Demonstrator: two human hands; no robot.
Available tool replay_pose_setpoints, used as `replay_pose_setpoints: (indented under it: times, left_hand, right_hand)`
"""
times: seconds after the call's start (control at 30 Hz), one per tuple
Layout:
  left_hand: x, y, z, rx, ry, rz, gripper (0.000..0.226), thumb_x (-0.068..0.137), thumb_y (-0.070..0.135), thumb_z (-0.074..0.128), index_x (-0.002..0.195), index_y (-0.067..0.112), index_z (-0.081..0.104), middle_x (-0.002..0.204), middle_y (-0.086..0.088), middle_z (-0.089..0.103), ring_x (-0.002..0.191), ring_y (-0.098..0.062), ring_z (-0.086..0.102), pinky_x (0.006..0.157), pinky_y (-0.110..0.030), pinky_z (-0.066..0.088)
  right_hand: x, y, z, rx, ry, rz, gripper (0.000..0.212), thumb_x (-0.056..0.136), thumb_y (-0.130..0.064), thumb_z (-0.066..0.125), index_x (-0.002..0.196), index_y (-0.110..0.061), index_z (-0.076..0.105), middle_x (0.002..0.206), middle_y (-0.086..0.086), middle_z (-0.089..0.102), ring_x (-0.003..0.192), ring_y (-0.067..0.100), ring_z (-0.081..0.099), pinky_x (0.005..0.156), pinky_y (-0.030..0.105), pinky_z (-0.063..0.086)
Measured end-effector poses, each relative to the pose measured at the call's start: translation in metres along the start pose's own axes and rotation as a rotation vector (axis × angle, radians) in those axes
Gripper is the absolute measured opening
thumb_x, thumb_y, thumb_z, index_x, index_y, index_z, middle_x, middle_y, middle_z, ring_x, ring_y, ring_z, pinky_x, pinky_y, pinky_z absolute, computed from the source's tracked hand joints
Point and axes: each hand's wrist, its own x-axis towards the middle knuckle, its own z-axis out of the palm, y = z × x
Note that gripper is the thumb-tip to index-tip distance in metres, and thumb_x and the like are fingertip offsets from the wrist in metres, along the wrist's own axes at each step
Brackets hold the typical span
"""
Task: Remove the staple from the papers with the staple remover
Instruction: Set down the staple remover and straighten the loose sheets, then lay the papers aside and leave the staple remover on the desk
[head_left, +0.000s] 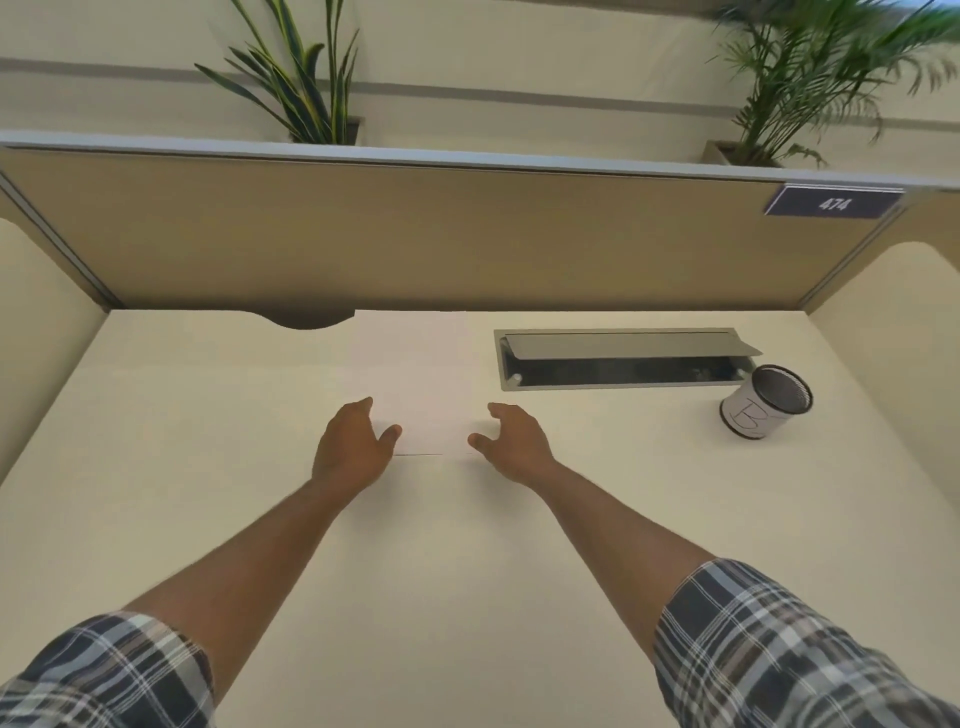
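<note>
Head view shows the left hand (349, 451) and right hand (514, 441) open and empty at the near corners of the papers (410, 382) on the desk (208, 415), so slide them close gently; no staple remover shows.
</note>
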Motion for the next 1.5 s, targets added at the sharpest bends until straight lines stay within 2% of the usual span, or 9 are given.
replay_pose_setpoints:
  times: [0.27,0.63,0.77,0.9,1.03,1.1,1.3,1.37,1.5]
  left_hand:
    - [-0.099,0.017,0.040,0.073,-0.074,0.235,0.073,0.100,0.044,0.053,0.158,0.011,0.022,0.166,-0.004,0.025,0.156,-0.021,0.013,0.123,-0.039,0.021]
    - [-0.179,0.053,0.128,0.197,-0.219,0.442,0.078,0.104,0.048,0.041,0.160,0.009,0.004,0.170,-0.004,-0.001,0.157,-0.020,-0.007,0.125,-0.035,-0.001]
    - [-0.189,0.078,0.158,0.240,-0.227,0.505,0.078,0.104,0.048,0.039,0.160,0.009,0.002,0.170,-0.004,-0.005,0.156,-0.021,-0.008,0.125,-0.035,-0.001]
    - [-0.194,0.101,0.186,0.246,-0.250,0.551,0.078,0.104,0.048,0.040,0.160,0.009,0.003,0.170,-0.004,-0.005,0.157,-0.021,-0.007,0.125,-0.036,0.000]
    - [-0.194,0.117,0.214,0.300,-0.269,0.591,0.079,0.103,0.052,0.037,0.161,0.009,0.003,0.169,-0.005,-0.007,0.157,-0.022,-0.006,0.125,-0.035,0.000]
    - [-0.194,0.124,0.223,0.314,-0.272,0.612,0.079,0.103,0.052,0.037,0.160,0.009,0.003,0.169,-0.004,-0.009,0.157,-0.023,-0.006,0.125,-0.035,-0.001]
    - [-0.184,0.144,0.250,0.352,-0.263,0.641,0.081,0.102,0.054,0.036,0.160,0.009,0.002,0.169,-0.004,-0.009,0.157,-0.024,-0.008,0.127,-0.038,0.000]
    - [-0.180,0.147,0.254,0.381,-0.255,0.646,0.084,0.100,0.062,0.024,0.160,0.009,0.002,0.169,-0.005,-0.009,0.156,-0.024,-0.009,0.127,-0.039,0.000]
    - [-0.171,0.157,0.266,0.395,-0.238,0.666,0.092,0.090,0.068,0.004,0.161,0.008,0.004,0.169,-0.005,-0.007,0.157,-0.025,-0.006,0.127,-0.040,0.002]
  right_hand:
    - [-0.091,0.045,-0.025,-0.238,0.066,-0.120,0.067,0.100,-0.041,0.059,0.157,-0.016,0.035,0.160,0.004,0.038,0.146,0.025,0.037,0.117,0.038,0.035]
    - [-0.186,0.166,-0.062,-0.283,0.188,-0.036,0.057,0.099,-0.036,0.060,0.150,-0.016,0.045,0.152,0.003,0.045,0.135,0.027,0.046,0.108,0.040,0.040]
    - [-0.206,0.215,-0.084,-0.183,0.272,0.043,0.045,0.096,-0.032,0.065,0.139,-0.017,0.059,0.136,0.002,0.057,0.121,0.024,0.059,0.099,0.036,0.048]
    - [-0.214,0.254,-0.107,-0.034,0.334,0.155,0.020,0.093,-0.027,0.067,0.111,-0.020,0.072,0.111,-0.004,0.068,0.100,0.015,0.066,0.089,0.032,0.051]
    - [-0.215,0.282,-0.121,0.077,0.344,0.264,0.009,0.091,-0.021,0.066,0.091,-0.018,0.075,0.093,-0.008,0.073,0.090,0.013,0.068,0.084,0.031,0.053]
    - [-0.214,0.293,-0.124,0.102,0.344,0.289,0.008,0.090,-0.021,0.067,0.086,-0.021,0.073,0.087,-0.011,0.072,0.085,0.011,0.067,0.075,0.023,0.050]
    - [-0.203,0.322,-0.130,0.173,0.320,0.327,0.007,0.089,-0.023,0.072,0.092,-0.018,0.076,0.092,-0.008,0.075,0.085,0.009,0.068,0.069,0.014,0.044]
    - [-0.202,0.324,-0.131,0.196,0.309,0.322,0.008,0.089,-0.022,0.073,0.093,-0.016,0.076,0.093,-0.007,0.076,0.086,0.009,0.068,0.068,0.009,0.042]
    - [-0.193,0.330,-0.133,0.241,0.283,0.325,0.006,0.088,-0.021,0.075,0.089,-0.015,0.076,0.092,-0.006,0.076,0.088,0.011,0.070,0.068,0.014,0.046]
